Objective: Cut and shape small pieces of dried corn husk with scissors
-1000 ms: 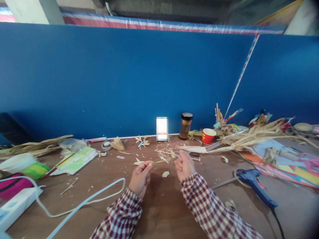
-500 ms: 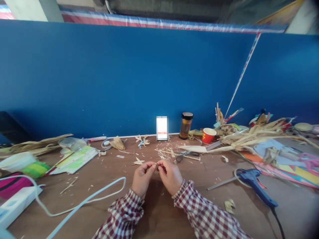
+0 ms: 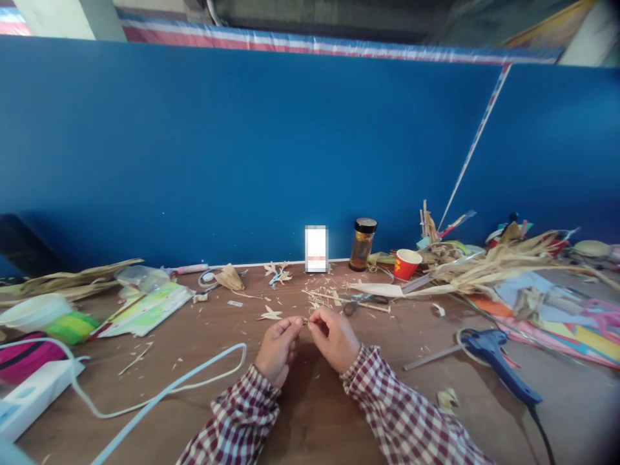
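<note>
A tall blue panel, smooth and flat, closes the far side of the brown table. In the middle, the left hand pinches a small thin piece between thumb and forefinger. The right hand has its fingers curled and their tips at the other end of this piece; whether they pinch it firmly, I cannot tell. The piece is above the table, between the two hands, and is too small for its material to be clear. Both sleeves are of checked cloth, gathered at the wrist.

Just beyond the hands lie pale, dry, splintery scraps and scissors with dark handles. Near the left hand is a pointed husk-like bit. Farther back stand a cylindrical jar with black lid and a red paper cup, round at the rim. To the right, long fibrous dry leaves make a rough heap, and a blue glue gun lies in front of them.

The table surface looks like dull wood, sprinkled with crumbs. On its left are a white power strip and a bent pale cable. Above the panel runs a shiny, wrinkled striped sheet.
</note>
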### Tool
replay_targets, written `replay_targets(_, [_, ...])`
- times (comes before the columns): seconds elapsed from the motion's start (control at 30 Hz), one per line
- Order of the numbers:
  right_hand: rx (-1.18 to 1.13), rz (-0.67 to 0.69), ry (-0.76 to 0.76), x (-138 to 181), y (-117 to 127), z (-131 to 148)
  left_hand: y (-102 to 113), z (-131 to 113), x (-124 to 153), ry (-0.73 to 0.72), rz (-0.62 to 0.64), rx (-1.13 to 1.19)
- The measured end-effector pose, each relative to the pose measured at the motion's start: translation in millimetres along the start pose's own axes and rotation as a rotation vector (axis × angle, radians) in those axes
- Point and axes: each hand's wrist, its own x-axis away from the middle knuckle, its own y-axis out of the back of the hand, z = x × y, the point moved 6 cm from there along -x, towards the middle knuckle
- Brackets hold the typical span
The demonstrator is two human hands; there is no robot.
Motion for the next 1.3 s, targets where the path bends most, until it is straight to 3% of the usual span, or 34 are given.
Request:
replay_targets(0.53, [-0.059, 0.035, -0.069, -1.7, 2.0, -5.0, 1.2, -5.8, 2.8, 0.001, -0.009, -0.124])
replay_targets(0.83, [-0.128, 0.026, -0.101, -4.5, 6.0, -10.1, 1.4, -14.2, 4.3, 0.036, 0.104, -0.195])
replay_targets(1.07, [-0.161, 0.086, -0.141, -7.0, 11.6, -13.9, -0.1, -12.6, 8.4, 0.162, 0.205, -0.190])
replay_targets(1.3, [-0.117, 0.125, -0.044, -7.5, 11.1, -13.8, 6.0, -11.5, -1.2, 0.031, 0.096, -0.231])
